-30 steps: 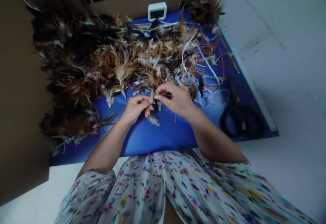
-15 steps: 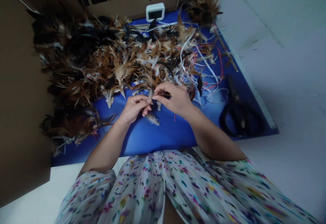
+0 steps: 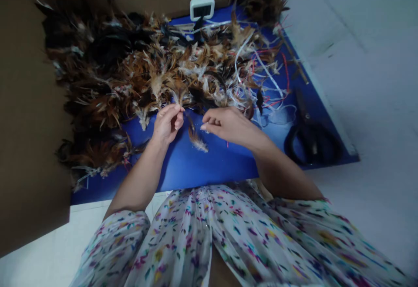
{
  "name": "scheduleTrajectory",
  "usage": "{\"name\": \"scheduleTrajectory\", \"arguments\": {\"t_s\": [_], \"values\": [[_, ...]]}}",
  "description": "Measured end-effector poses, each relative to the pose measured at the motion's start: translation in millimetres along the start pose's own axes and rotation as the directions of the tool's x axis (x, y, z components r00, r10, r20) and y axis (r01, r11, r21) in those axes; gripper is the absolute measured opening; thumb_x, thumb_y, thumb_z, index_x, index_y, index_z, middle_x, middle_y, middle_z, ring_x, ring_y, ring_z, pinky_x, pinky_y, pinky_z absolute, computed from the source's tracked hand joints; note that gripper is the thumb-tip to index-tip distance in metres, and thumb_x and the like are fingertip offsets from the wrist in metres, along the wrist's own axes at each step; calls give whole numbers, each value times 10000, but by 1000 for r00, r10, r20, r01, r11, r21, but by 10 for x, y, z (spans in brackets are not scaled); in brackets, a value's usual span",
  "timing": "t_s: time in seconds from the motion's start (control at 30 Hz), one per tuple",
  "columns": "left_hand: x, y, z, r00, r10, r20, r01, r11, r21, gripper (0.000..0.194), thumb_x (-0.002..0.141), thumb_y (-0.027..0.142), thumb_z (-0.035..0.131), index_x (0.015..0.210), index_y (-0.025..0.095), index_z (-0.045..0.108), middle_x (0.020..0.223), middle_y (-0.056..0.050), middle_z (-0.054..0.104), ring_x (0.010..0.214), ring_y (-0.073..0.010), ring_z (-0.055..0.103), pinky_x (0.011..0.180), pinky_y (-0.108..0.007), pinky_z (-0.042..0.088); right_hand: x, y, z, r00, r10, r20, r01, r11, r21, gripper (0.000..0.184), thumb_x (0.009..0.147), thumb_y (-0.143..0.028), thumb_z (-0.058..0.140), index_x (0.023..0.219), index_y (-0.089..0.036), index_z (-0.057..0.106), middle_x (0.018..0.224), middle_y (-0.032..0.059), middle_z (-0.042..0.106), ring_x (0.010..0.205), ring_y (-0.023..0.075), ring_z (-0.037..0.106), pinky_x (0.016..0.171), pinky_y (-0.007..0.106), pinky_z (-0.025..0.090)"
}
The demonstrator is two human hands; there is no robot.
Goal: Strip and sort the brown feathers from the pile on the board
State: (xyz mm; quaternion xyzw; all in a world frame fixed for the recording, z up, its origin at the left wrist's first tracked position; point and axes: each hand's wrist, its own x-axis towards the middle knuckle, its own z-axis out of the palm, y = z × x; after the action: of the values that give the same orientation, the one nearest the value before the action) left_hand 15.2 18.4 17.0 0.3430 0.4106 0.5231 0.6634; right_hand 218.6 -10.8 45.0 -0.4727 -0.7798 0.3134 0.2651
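My left hand (image 3: 167,123) is closed in a pinch on the pale base of a brown feather (image 3: 177,97), which points away toward the heap. To its right, my right hand (image 3: 227,125) hovers over the blue tabletop (image 3: 209,167), fingers curled with thumb and fingertips together. Whatever the right fingertips hold is too small to make out. A loose brown feather with a whitish fluffy end (image 3: 197,141) lies between the two hands. Just beyond them spreads a heap of brown, black and white feathers (image 3: 137,73).
Black-handled scissors (image 3: 312,145) lie at the right. White and red strings (image 3: 272,80) tangle beside the heap. A small white device with a dark screen (image 3: 201,8) stands before a cardboard box (image 3: 170,4). More cardboard (image 3: 31,117) borders the left. A feather bunch (image 3: 104,150) lies front left.
My hands have come apart: the left has moved left and away with the feather, the right slightly right. The loose feather between them is now more exposed.
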Motion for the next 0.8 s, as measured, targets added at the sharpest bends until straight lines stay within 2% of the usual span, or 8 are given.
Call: {"name": "scheduleTrajectory", "arguments": {"t_s": [0.07, 0.17, 0.3, 0.37, 0.47, 0.6, 0.7, 0.8], "values": [[10, 9, -5, 1000, 5, -16, -5, 1000, -13, 252, 757, 310, 804, 661, 156, 629, 465, 67, 496, 347, -13, 371, 341, -145, 253, -103, -96, 65, 990, 27, 140, -6, 989, -149, 56, 841, -233, 736, 835, -188, 702, 742, 9, 709, 659, 142, 626, 621, 265, 403], [11, 12, -8, 1000, 10, -19, -11, 1000, -18, 245, 775, 304, 796, 670, 155, 633, 481, 64, 504, 354, -13, 379, 344, -150, 261, -252, -204, 202, 977, 85, 196, -8, 931, -364, 156, 826, -304, 780, 887, -181, 707, 788, 51, 729, 696, 181, 643, 608, 279, 372], [10, -3, -15, 999, 33, 12, -33, 999, -27, 248, 752, 322, 807, 669, 157, 642, 475, 64, 504, 358, -18, 384, 346, -154, 262, -371, -218, 319, 967, 98, 235, 1, 922, -387, 51, 876, -155, 676, 834, -180, 686, 850, 53, 742, 723, 166, 651, 623, 271, 366], [12, -10, -20, 998, 47, 29, -46, 998, -36, 253, 714, 339, 824, 669, 160, 652, 477, 63, 513, 363, -20, 390, 350, -154, 264, -406, -186, 307, 971, 73, 227, -11, 965, -263, 126, 873, -110, 638, 774, -184, 663, 794, 23, 715, 680, 135, 619, 627, 259, 370], [13, -15, -26, 995, 77, 58, -75, 996, -42, 273, 657, 367, 849, 675, 162, 669, 485, 58, 533, 370, -23, 399, 351, -157, 266, -453, -135, 213, 984, 69, 164, -79, 995, 59, 109, 861, -189, 660, 752, -186, 648, 713, -18, 650, 603, 98, 547, 604, 242, 386], [2, -30, -25, 988, 119, 98, -118, 993, -22, 300, 644, 415, 857, 686, 167, 694, 479, 52, 552, 364, -30, 411, 353, -162, 285, -453, -119, 52, 982, 168, 82, -187, 858, 478, 204, 825, -360, 709, 778, -184, 615, 637, -46, 585, 551, 87, 508, 533, 231, 394], [-15, -52, -21, 982, 135, 128, -138, 990, 14, 306, 653, 444, 858, 696, 174, 719, 485, 50, 575, 357, -34, 431, 357, -166, 314, -328, -132, 5, 964, 263, -32, -185, 753, 632, 268, 765, -377, 774, 757, -187, 585, 580, -59, 563, 487, 71, 480, 465, 214, 374], [-32, -81, -23, 972, 159, 172, -173, 983, 67, 321, 659, 467, 864, 700, 174, 741, 498, 43, 597, 355, -39, 456, 356, -170, 340, -109, -136, 33, 934, 337, -114, -150, 663, 734, 297, 720, -370, 813, 730, -181, 584, 625, -20, 641, 489, 68, 523, 444, 202, 392]]}}
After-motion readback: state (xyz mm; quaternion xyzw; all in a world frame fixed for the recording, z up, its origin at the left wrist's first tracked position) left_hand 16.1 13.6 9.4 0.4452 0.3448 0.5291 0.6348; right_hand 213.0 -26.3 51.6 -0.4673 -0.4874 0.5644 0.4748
